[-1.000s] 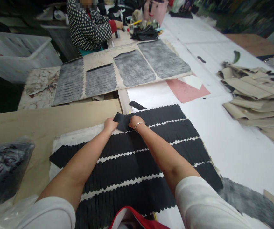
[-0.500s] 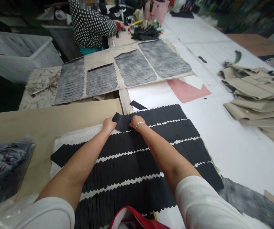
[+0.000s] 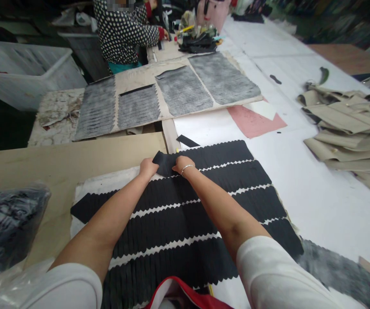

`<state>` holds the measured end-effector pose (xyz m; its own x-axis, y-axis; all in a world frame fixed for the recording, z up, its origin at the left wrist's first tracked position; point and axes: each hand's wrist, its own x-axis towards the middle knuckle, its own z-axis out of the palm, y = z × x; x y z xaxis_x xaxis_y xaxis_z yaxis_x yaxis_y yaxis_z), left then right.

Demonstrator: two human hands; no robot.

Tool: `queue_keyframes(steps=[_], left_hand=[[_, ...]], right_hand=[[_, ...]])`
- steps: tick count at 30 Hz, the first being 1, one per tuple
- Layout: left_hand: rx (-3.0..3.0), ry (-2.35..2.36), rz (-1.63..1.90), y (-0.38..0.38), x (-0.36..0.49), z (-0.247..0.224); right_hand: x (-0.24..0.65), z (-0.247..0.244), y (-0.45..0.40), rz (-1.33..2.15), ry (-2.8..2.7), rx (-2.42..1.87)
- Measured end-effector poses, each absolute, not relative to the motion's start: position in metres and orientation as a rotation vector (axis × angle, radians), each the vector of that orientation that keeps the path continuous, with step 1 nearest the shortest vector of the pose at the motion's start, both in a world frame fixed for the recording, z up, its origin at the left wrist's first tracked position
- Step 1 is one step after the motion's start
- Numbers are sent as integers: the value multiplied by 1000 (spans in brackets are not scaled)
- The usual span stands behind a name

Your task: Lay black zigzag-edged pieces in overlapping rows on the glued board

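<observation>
Overlapping black strips with pointed ends lie in several rows (image 3: 165,231) on a pale board (image 3: 96,182) in front of me. At the far row, my left hand (image 3: 148,167) is closed on the left end of a black strip (image 3: 163,164), lifted a little off the board. My right hand (image 3: 184,163), with a bracelet at the wrist, has its fingers closed on the same row just to the right; its fingertips are partly hidden. A loose black strip (image 3: 188,140) lies beyond the board.
Farther off, a beige board (image 3: 168,112) bears grey-coated pieces. Beige fabric pieces (image 3: 349,124) are piled at right, a plastic-wrapped bundle (image 3: 7,223) sits at left. A pink sheet (image 3: 255,122) lies on the white table (image 3: 301,180). A person in a dotted top (image 3: 117,34) works across from me.
My right hand has shifted slightly left along the strip row, while my left hand keeps its hold. The person opposite has raised one hand. The view has shifted slightly.
</observation>
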<state>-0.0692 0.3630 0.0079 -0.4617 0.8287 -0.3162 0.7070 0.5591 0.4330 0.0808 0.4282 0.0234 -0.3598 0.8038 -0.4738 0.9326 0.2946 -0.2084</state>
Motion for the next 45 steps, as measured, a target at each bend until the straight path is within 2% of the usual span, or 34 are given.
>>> queue_keyframes(steps=[45], left_hand=[[1242, 2340, 286, 352, -90, 10]], right_hand=[[62, 21, 426, -694, 2252, 1600]])
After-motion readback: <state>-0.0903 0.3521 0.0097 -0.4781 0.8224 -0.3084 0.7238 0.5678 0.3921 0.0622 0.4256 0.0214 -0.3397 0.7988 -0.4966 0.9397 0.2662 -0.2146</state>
